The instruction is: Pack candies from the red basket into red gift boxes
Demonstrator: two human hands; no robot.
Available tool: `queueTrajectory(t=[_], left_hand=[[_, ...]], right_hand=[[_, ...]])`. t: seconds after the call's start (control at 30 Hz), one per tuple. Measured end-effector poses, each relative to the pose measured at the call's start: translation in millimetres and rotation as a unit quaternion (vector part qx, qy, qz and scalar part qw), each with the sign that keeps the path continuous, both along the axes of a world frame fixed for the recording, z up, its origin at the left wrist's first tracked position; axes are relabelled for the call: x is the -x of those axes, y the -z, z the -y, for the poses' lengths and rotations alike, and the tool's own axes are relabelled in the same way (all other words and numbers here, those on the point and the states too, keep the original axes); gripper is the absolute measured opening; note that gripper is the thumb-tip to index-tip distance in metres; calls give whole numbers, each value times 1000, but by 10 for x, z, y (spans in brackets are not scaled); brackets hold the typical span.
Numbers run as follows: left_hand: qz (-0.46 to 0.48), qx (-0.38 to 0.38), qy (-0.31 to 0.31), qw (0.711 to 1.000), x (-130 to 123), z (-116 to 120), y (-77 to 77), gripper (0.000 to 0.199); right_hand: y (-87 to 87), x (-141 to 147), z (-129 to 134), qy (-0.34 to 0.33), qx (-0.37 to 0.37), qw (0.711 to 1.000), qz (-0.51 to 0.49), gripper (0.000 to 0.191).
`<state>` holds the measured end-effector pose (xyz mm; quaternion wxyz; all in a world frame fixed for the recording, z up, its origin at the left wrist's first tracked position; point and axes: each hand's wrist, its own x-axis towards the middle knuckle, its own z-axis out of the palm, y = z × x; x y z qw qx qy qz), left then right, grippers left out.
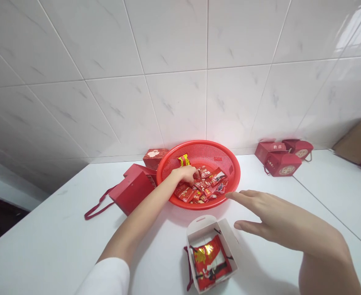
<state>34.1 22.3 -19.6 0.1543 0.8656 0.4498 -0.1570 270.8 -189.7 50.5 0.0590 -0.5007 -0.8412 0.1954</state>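
My left hand (189,174) reaches into a red plastic basket (235,176), its fingers curled down among the wrapped snack packets (203,184). What lies under its fingertips is hidden. At the basket's front right, my right hand (260,213) hovers with straight fingers and the thumb apart, holding nothing. Below the basket stands an open small gift box (234,246), white inside, with dark cord at its sides. Inside the box lies a red and gold packet (209,262). A yellow packet (184,159) rests against the basket's back wall.
A red gift bag or box with ribbon handles (134,186) leans left of the basket, near another red box (154,157). Several closed red boxes (281,164) stand at the right by the tiled wall (180,106). A brown carton (355,141) is at the far right.
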Motion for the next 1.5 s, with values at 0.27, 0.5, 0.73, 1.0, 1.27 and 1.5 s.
queueTrajectory(t=[0.27, 0.5, 0.73, 1.0, 1.27, 1.5], left_hand=[[30, -72, -16, 997, -23, 46, -57, 49], [76, -47, 0, 996, -6, 7, -18, 48], [184, -71, 21, 980, -17, 147, -168, 32], [360, 15, 62, 931, 258, 1345, -638, 22], [241, 17, -21, 970, 577, 1896, -612, 36], [248, 85, 50, 964, 606, 1950, -683, 32]], right_hand=[[-10, -10, 9, -4, -8, 1000, 5, 43], [-23, -32, 16, -7, -21, 1000, -9, 43], [-45, -3, 50, -27, -6, 999, -19, 42], [-114, 97, 74, -75, 14, 997, 8, 36], [-37, 406, 114, -123, 66, 987, 79, 34], [7, 531, 150, -57, 37, 992, 109, 13]])
